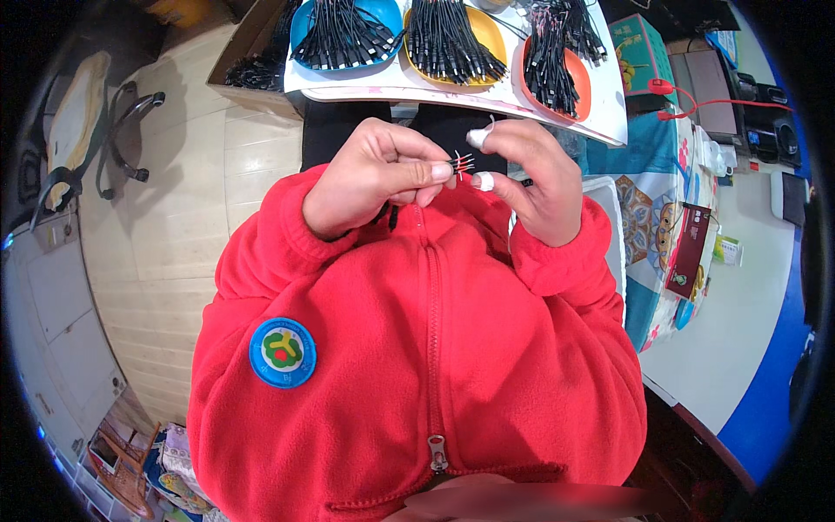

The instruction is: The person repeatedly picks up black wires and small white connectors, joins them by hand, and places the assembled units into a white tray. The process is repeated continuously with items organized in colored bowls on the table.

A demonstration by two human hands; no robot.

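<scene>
My left hand (380,170) is closed in a pinch on a small bunch of thin wires (463,163). Red, black and white wire ends with bare tips fan out past its fingertips toward the right. Below that hand hangs a short piece of black cable (393,215). Facing it, my right hand (544,174) has its thumb and forefinger spread apart, both tips wrapped in white coverings. Between them is a gap, and the wire ends sit just left of it. A thin pale strand stands up by the right forefinger's tip; whether it is attached there I cannot tell.
Ahead stands a white table (391,94) with a blue tray (300,26), a yellow tray (489,24) and an orange tray (581,78), each heaped with black cables. A cardboard box (261,103) adjoins its left side. At right are a cloth-covered table (604,157) and a green box (642,48).
</scene>
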